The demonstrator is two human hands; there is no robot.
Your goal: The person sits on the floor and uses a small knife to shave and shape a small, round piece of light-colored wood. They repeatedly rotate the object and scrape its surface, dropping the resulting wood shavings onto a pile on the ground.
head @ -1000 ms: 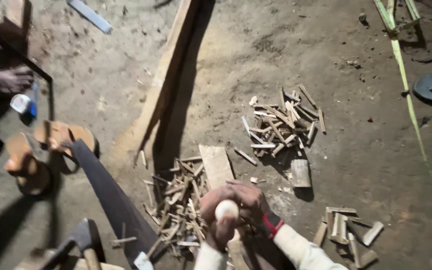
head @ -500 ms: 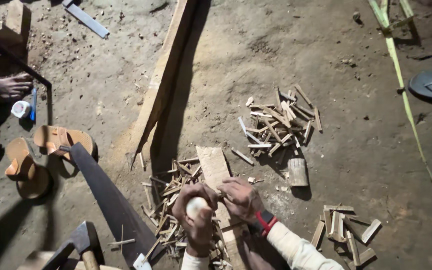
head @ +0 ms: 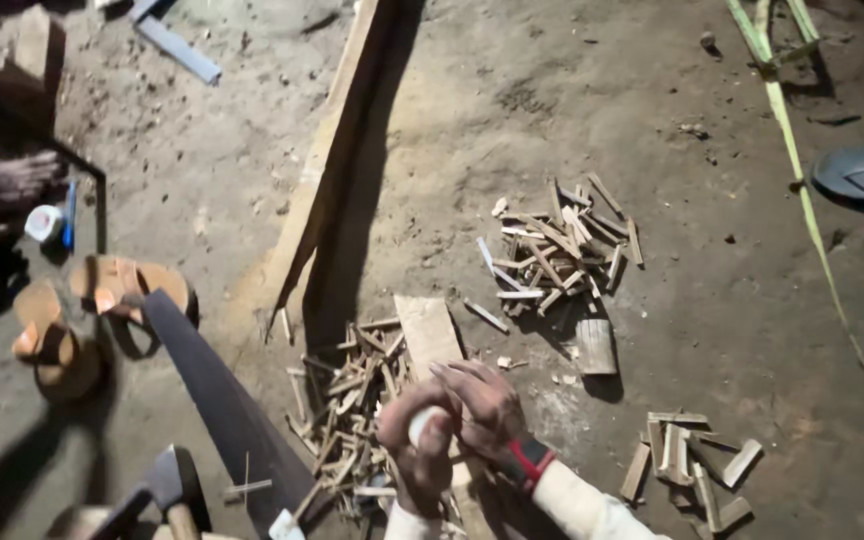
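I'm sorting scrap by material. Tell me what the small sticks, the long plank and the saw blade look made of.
Small sticks: pale raw wood, split and unfinished, with rough, uneven ends.
Long plank: sawn timber, bare and dusty, no paint visible.
Saw blade: probably steel, thin, flat and dark with a dull finish; its handle looks like brown wood.

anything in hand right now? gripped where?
Left hand is wrapped around a pale rounded handle end, likely a tool's; the rest is hidden. Right hand rests against it, grip unclear.
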